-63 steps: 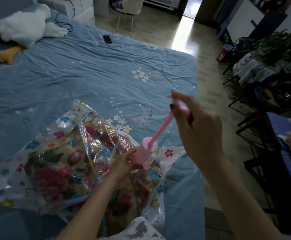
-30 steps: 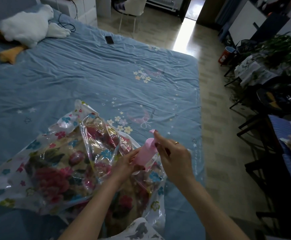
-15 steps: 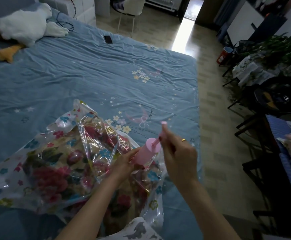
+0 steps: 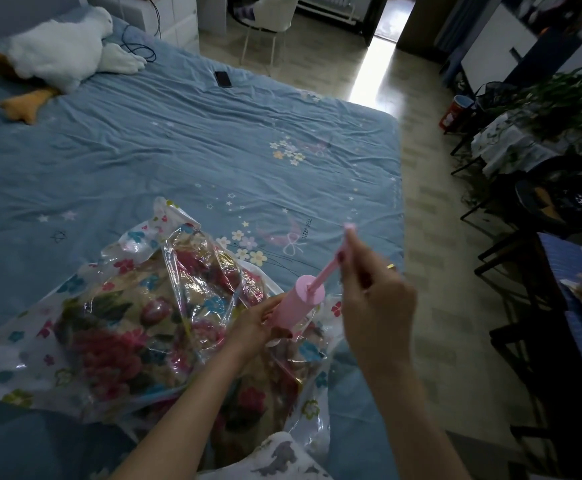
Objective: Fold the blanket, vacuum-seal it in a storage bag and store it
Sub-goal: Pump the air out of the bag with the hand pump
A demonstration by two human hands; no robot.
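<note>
Right-hand fingers (image 4: 350, 252) pinch the pump handle, rod drawn out again after the downstroke.
Blue bed (image 4: 178, 140); floral blanket in clear flower-print storage bag (image 4: 120, 327); left hand (image 4: 258, 323) grips pink pump cylinder (image 4: 296, 308). Air extraction continuing.

Home bedroom: blue-sheeted bed (image 4: 178, 140), plush goose (image 4: 57, 53), chair (image 4: 269, 15), houseplants (image 4: 552, 98).

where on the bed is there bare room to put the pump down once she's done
The widest bare stretch of bed sheet lies between the storage bag and the plush goose, left of the phone. A smaller strip runs beyond the pump to the bed's far edge. Crowded: the near corner, under bag and both hands.
</note>
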